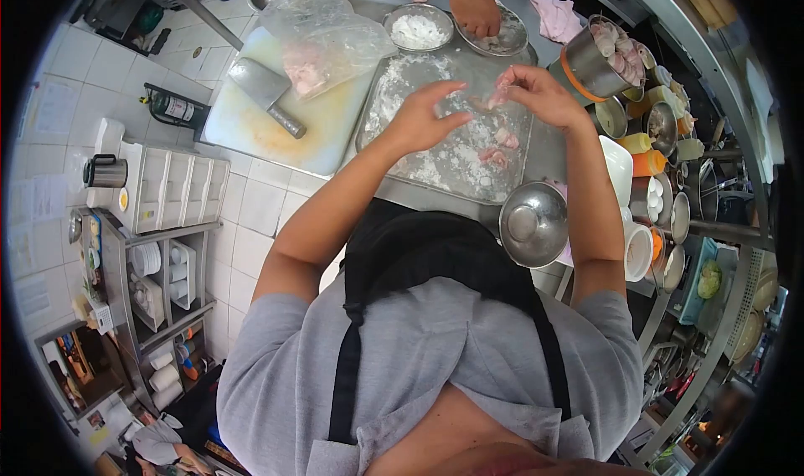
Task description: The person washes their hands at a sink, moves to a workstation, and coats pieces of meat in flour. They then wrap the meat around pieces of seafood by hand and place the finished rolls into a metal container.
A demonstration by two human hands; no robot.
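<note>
My left hand (425, 118) is above the floured metal tray (399, 164), with its thumb and fingers apart and nothing in them. My right hand (540, 91) is over the tray's far right part, its fingertips closed on a small piece of pale pink raw meat (500, 97). Below it on the tray lie a few more pieces of raw meat (496, 156), amid scattered white flour (435, 154). Beyond the tray, another person's hand (475, 14) reaches into a metal bowl (512, 39). Beside that bowl stands a bowl of white flour (419, 32).
Left of the tray, a cleaver (266, 97) and a plastic bag with meat (314, 61) lie on a white cutting board (251, 145). An empty metal bowl (533, 223) sits near my body. At right are a pot of raw meat (599, 61) and sauce bottles (647, 163).
</note>
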